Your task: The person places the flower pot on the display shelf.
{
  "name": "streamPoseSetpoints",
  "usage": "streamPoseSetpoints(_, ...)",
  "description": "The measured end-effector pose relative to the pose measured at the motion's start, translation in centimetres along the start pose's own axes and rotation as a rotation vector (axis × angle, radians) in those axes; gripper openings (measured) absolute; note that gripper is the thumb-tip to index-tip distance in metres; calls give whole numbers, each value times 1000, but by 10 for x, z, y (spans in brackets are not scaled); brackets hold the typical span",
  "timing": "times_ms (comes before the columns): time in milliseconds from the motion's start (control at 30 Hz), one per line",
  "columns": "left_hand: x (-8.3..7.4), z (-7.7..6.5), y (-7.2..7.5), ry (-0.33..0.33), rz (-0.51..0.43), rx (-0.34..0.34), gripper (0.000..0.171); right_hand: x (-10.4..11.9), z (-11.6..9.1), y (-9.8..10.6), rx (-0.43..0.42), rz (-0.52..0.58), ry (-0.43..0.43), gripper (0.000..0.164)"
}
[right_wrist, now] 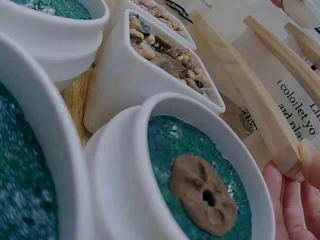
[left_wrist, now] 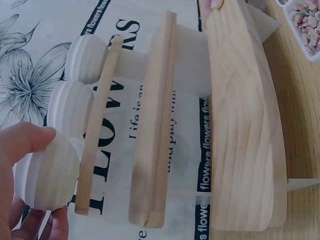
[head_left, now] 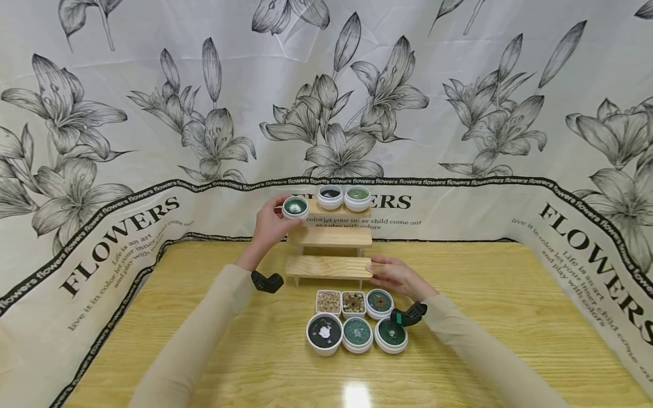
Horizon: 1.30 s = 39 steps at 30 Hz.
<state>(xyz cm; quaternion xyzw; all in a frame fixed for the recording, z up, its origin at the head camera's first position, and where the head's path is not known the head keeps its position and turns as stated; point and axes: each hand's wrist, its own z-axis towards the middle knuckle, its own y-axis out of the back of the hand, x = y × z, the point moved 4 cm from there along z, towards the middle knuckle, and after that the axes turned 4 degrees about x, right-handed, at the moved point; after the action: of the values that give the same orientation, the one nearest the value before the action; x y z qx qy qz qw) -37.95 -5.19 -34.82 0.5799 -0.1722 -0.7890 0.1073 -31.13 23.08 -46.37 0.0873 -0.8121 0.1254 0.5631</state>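
My left hand point(head_left: 271, 225) grips a round white pot point(head_left: 295, 208) with a green fill and a white piece on top. It holds the pot at the left end of the top step of a three-tier wooden stand point(head_left: 329, 265). Two more round pots, one dark-filled point(head_left: 330, 196) and one green-filled point(head_left: 358, 198), stand on that same step to its right. In the left wrist view, thumb and fingers curl round the white pot point(left_wrist: 46, 172). My right hand point(head_left: 400, 276) pinches the right end of the lowest step point(right_wrist: 287, 162) between thumb and fingers.
In front of the stand sit two square pots of pebbles point(head_left: 353, 304), a green pot with a brown disc point(head_left: 380, 303), a dark pot point(head_left: 324, 333) and two green pots point(head_left: 357, 333). A flower-printed cloth point(head_left: 459, 209) hangs behind the wooden table point(head_left: 229, 362).
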Motion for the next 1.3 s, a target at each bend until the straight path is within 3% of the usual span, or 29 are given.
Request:
streamPoseSetpoints(333,7,8,-6,1,-9,-35,64,0,0,-1,-13,2,-22,65)
streamPoseSetpoints(600,6,13,-9,6,-15,-64,63,-3,0,5,102,25,51,83)
streamPoseSetpoints(867,6,17,-12,14,-60,-76,66,0,-1,0,15,13,-2,66)
streamPoseSetpoints(1100,7,19,-12,39,-93,-85,67,0,1,0,10,19,-16,65)
streamPoseSetpoints(1300,6,19,-11,22,-84,-100,64,-1,1,1,19,8,-1,66)
